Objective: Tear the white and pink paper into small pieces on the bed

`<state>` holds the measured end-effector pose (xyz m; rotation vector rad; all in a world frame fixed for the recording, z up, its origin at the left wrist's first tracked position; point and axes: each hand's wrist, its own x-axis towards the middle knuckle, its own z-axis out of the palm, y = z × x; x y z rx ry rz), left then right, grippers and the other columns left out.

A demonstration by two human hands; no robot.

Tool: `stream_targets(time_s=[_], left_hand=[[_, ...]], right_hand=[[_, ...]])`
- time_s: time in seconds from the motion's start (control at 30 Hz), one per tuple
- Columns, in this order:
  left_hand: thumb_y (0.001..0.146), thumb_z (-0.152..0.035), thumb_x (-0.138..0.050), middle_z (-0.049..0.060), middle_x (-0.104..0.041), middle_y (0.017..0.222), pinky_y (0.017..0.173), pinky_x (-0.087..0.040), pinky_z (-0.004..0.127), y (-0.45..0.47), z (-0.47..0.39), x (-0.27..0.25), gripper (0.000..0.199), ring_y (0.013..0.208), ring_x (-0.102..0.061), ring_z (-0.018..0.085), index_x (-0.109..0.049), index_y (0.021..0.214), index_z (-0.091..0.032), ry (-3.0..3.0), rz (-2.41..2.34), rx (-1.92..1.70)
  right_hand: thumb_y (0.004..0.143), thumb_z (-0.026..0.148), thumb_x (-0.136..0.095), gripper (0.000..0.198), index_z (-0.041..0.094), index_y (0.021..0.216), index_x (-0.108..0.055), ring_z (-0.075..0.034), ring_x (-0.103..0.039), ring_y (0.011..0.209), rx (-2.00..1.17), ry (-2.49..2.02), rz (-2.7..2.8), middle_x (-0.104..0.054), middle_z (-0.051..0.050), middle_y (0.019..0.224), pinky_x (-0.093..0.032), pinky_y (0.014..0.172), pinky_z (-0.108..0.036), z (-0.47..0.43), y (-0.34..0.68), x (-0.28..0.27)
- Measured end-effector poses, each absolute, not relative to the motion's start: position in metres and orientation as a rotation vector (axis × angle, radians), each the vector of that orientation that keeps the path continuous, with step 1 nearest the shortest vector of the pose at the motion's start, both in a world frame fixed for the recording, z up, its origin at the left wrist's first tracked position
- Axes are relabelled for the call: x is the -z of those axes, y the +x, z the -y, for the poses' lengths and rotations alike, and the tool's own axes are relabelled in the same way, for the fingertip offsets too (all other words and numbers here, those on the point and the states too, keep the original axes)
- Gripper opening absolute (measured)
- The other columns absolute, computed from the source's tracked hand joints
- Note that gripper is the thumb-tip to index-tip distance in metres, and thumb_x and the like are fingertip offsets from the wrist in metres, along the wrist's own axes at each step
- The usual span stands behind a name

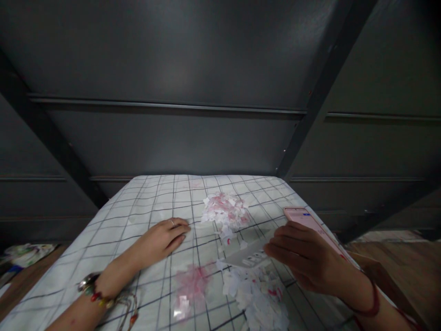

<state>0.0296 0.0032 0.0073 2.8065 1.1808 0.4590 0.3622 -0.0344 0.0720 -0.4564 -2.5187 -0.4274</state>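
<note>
My left hand (172, 236) lies on the checked tablecloth with its fingers loosely stretched out, holding nothing. My right hand (306, 257) pinches the right end of a flat greyish translucent piece with white lettering (253, 258), which looks like a plastic bag. This piece slants over the cloth between two heaps of small white scraps. The farther heap (225, 209) is mixed with pink bits. The nearer heap (257, 294) is mostly white, with a few red marks. Between my arms is a small pile of clear pink film pieces (193, 285).
A pink-framed phone (301, 214) with a lit screen lies at the table's right edge, partly behind my right hand. The white tablecloth (155, 197) ends against a dark panelled wall (179, 142). Some crumpled items (29, 253) sit low at the far left.
</note>
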Motion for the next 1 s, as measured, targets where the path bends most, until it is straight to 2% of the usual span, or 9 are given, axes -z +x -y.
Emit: stream_targets(time_s=[0.47, 0.6, 0.67, 0.8, 1.0], left_hand=[[0.089, -0.021, -0.04, 0.006, -0.06, 0.105, 0.084, -0.048, 0.032, 0.03, -0.003, -0.007, 0.025, 0.094, -0.058, 0.017, -0.059, 0.104, -0.02, 2.799, -1.177, -0.446], [0.089, -0.023, -0.04, 0.009, -0.053, 0.114, 0.085, -0.048, 0.035, 0.033, 0.0, -0.009, 0.027, 0.096, -0.056, 0.019, -0.059, 0.108, -0.02, 2.794, -1.262, -0.5], [0.09, -0.025, -0.04, 0.01, -0.05, 0.116, 0.087, -0.046, 0.038, 0.039, 0.006, -0.014, 0.027, 0.101, -0.053, 0.021, -0.059, 0.11, -0.02, 2.792, -1.271, -0.588], [0.089, -0.026, -0.044, 0.006, -0.041, 0.132, 0.098, -0.038, 0.04, 0.06, 0.022, -0.028, 0.03, 0.122, -0.036, 0.024, -0.055, 0.117, -0.029, 2.805, -0.877, -0.514], [0.088, -0.024, -0.046, 0.004, -0.039, 0.137, 0.105, -0.03, 0.043, 0.073, 0.031, -0.037, 0.023, 0.128, -0.031, 0.025, -0.061, 0.106, -0.026, 2.806, -0.73, -0.356]], right_hand=[[0.089, 0.009, -0.031, 0.024, 0.015, 0.093, -0.054, -0.014, -0.053, 0.067, 0.451, -0.391, 2.51, -0.062, -0.004, 0.07, -0.041, 0.06, -0.029, 0.036, 0.361, -0.07], [0.09, 0.009, -0.03, 0.025, 0.017, 0.09, -0.054, -0.013, -0.051, 0.062, 0.442, -0.411, 2.524, -0.061, -0.003, 0.067, -0.041, 0.059, -0.029, 0.036, 0.363, -0.075], [0.09, 0.009, -0.03, 0.025, 0.016, 0.089, -0.054, -0.013, -0.05, 0.061, 0.437, -0.41, 2.529, -0.061, -0.003, 0.067, -0.04, 0.059, -0.029, 0.036, 0.363, -0.075], [0.089, 0.007, -0.03, 0.026, 0.014, 0.087, -0.054, -0.013, -0.05, 0.061, 0.426, -0.415, 2.547, -0.06, -0.003, 0.066, -0.04, 0.058, -0.028, 0.037, 0.363, -0.072], [0.084, 0.003, -0.029, 0.027, 0.015, 0.089, -0.053, -0.014, -0.05, 0.062, 0.413, -0.444, 2.569, -0.061, -0.004, 0.069, -0.039, 0.056, -0.029, 0.037, 0.368, -0.074]])
